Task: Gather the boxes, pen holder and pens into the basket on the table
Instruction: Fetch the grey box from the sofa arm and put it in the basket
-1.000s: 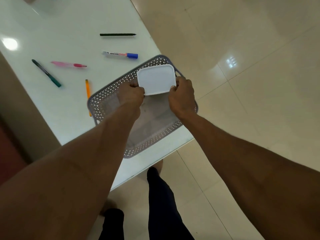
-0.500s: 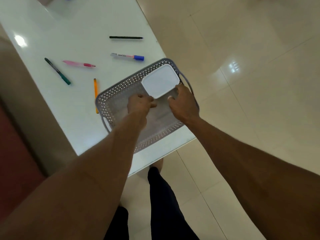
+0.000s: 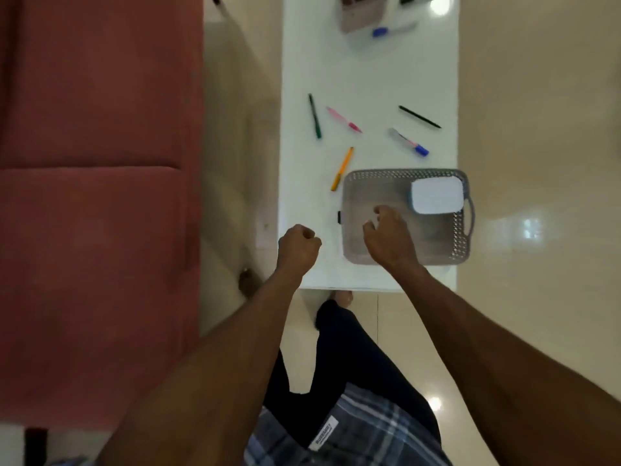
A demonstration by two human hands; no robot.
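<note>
Hands come first, nearest the viewer: the left hand [image 3: 298, 244] is curled into a fist holding nothing, over the tabletop [image 3: 369, 79] just left of the grey basket [image 3: 461, 237]. The right hand [image 3: 389, 238] hovers over the basket's near half, its fingers [image 3: 379, 211] loosely curled and gripping nothing.

Inside the basket, one white box [image 3: 437, 195] lies flat in the far right corner, so that part of the job looks done. Nothing else shows in the basket.

Beyond the basket, five pens lie loose on the tabletop. The orange pen [image 3: 342, 168] is just off the far left corner of the basket, the blue-capped marker [image 3: 408, 142] just past its far rim. Farther from it lie the pink pen [image 3: 344, 119], the green pen [image 3: 315, 116] and the black pen [image 3: 419, 116].

Well beyond the basket, at the far end, stands a blurred brownish container [image 3: 361, 11], probably the pen holder, with another blue-capped marker [image 3: 391, 29] beside it. All of these remain to be gathered, so the task seems barely begun.
</note>
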